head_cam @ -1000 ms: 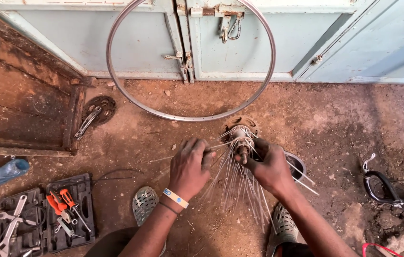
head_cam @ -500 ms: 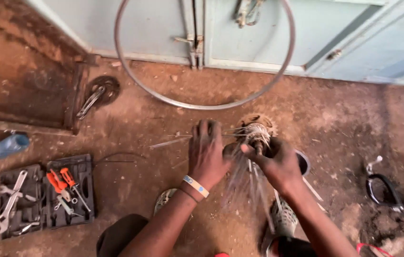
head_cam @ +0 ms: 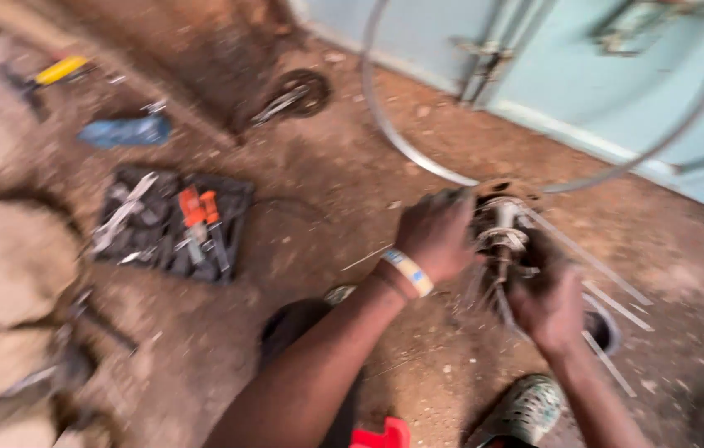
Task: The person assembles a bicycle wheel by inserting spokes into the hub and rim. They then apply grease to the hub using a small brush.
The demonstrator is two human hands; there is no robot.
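Left hand [head_cam: 437, 235], yellow-and-blue band at the wrist, cupped against the left side of a wheel hub [head_cam: 501, 236] bristling with loose spokes [head_cam: 592, 274]; fingers curled onto it, exact grip lost in blur. Right hand [head_cam: 549, 300] closed around the lower right of the same hub, spokes fanning out past the knuckles. Hub held just above the dirt floor [head_cam: 302, 249], near its far edge, where the pale blue doors [head_cam: 617, 83] rise.

Largest first: bare metal rim [head_cam: 418, 158] standing against the doors, its lower arc passing just behind the hub. Rough stones [head_cam: 12, 257] along the floor's left edge. Black tool tray [head_cam: 173, 224] left of the hands, well apart, holding wrenches and red-handled screwdrivers [head_cam: 194, 207]. Dark round part with a metal arm [head_cam: 289, 93] near the far wall. Blue crumpled thing [head_cam: 128, 131] beyond the tray. Green perforated shoe [head_cam: 526, 408] under the right forearm. Yellow-handled tool [head_cam: 57, 70] toward the far left corner, blurred.
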